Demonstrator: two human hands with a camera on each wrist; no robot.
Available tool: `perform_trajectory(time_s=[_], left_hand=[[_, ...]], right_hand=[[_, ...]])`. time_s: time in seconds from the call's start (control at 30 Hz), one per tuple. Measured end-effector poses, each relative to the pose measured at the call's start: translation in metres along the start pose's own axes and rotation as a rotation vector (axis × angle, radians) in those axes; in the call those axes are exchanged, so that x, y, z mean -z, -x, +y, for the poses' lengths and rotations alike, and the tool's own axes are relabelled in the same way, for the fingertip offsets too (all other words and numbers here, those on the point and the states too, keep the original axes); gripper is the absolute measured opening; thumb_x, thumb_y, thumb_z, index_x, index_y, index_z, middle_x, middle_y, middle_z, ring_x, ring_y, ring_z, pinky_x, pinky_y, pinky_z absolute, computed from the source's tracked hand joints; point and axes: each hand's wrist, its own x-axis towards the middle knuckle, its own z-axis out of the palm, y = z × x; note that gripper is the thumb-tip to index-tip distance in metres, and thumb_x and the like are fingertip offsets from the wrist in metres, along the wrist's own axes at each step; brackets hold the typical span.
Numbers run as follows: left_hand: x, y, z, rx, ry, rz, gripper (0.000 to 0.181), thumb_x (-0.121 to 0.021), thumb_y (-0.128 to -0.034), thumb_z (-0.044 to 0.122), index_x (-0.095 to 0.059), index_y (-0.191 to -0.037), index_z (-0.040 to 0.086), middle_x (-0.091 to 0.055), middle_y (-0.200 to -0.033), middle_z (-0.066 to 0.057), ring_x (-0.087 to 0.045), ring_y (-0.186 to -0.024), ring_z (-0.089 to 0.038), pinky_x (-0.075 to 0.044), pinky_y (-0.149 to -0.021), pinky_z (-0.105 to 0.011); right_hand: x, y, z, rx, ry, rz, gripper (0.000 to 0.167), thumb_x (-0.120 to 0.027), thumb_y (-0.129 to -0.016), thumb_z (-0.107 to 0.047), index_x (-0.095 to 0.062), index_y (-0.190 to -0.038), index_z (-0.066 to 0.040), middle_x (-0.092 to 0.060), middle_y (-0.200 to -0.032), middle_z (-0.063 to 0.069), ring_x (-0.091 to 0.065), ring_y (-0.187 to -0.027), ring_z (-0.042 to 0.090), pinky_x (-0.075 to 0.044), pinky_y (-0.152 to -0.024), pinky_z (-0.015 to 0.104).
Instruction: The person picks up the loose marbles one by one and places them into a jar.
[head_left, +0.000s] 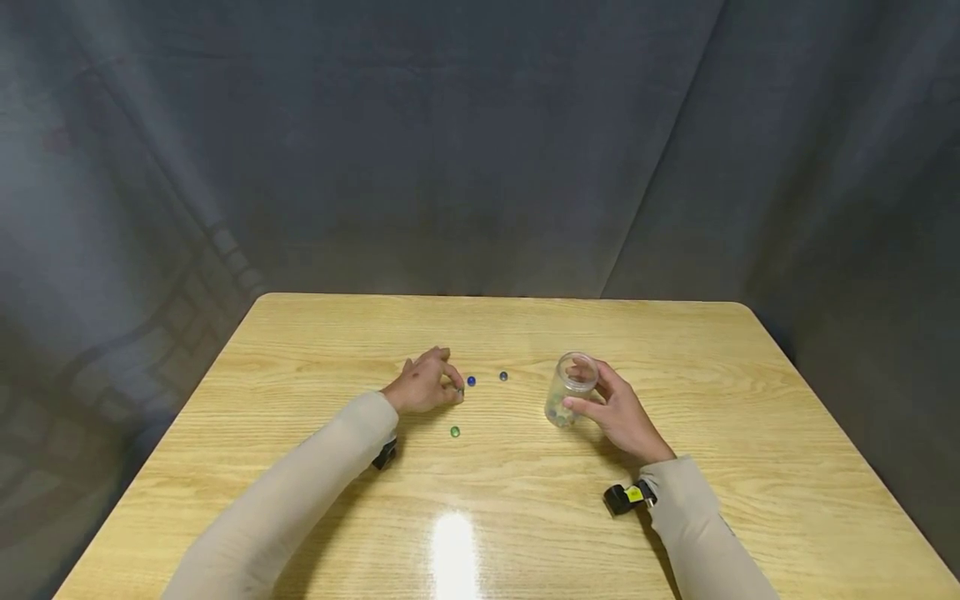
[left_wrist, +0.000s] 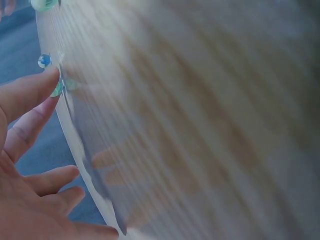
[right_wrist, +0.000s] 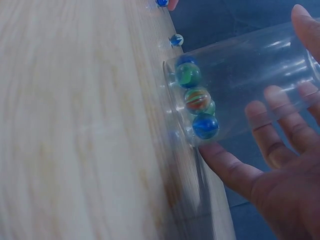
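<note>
With thumb and index finger, my left hand (head_left: 426, 386) pinches a clear greenish marble (left_wrist: 57, 89) at the tabletop; the other fingers are spread. A dark blue marble (head_left: 471, 381) lies just right of those fingertips, and a greyish-blue marble (head_left: 503, 376) sits further right. Nearer to me lies a green marble (head_left: 454, 432). My right hand (head_left: 626, 417) grips a clear, lidless jar (head_left: 558, 396) by its side, thumb in front and fingers behind. Several marbles (right_wrist: 197, 100), blue, green and orange-streaked, rest at the jar's bottom in the right wrist view.
The light wooden table (head_left: 337, 325) has rounded far corners. Dark grey curtains (head_left: 450, 150) hang behind it and on both sides. A bright light reflection shows on the near part of the tabletop.
</note>
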Motion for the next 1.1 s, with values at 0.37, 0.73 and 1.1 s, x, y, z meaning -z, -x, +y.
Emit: perform_trajectory(time_s=[0.37, 0.73, 1.1], left_hand=[[0.007, -0.001, 0.016, -0.115, 0.022, 0.059, 0.011, -0.072, -0.0946, 0.020, -0.074, -0.098, 0.010, -0.027, -0.159, -0.024, -0.012, -0.150, -0.039, -0.005, -0.112, -0.071], [0.008, -0.012, 0.059, -0.187, 0.109, 0.056, 0.012, -0.070, -0.0958, 0.020, -0.074, -0.102, 0.011, -0.023, -0.162, -0.018, -0.009, -0.152, -0.032, -0.007, -0.117, -0.062], [0.006, -0.025, 0.104, -0.265, 0.109, 0.049, 0.014, -0.071, -0.0958, 0.023, -0.075, -0.104, 0.012, -0.022, -0.163, -0.014, -0.016, -0.150, -0.035, -0.022, -0.117, -0.056]], right_hand=[[0.004, 0.000, 0.003, 0.019, 0.010, 0.017, 0.062, -0.072, -0.092, -0.006, -0.043, -0.147, -0.004, -0.055, -0.137, 0.022, -0.046, -0.133, 0.040, -0.027, -0.112, 0.061], [0.007, -0.001, 0.004, 0.011, 0.022, 0.025, 0.061, -0.072, -0.092, -0.006, -0.043, -0.146, -0.004, -0.055, -0.137, 0.021, -0.046, -0.133, 0.039, -0.029, -0.112, 0.060], [0.007, -0.001, 0.005, 0.013, 0.020, 0.015, 0.064, -0.072, -0.093, -0.009, -0.040, -0.148, -0.005, -0.053, -0.139, 0.022, -0.044, -0.134, 0.042, -0.028, -0.110, 0.065]])
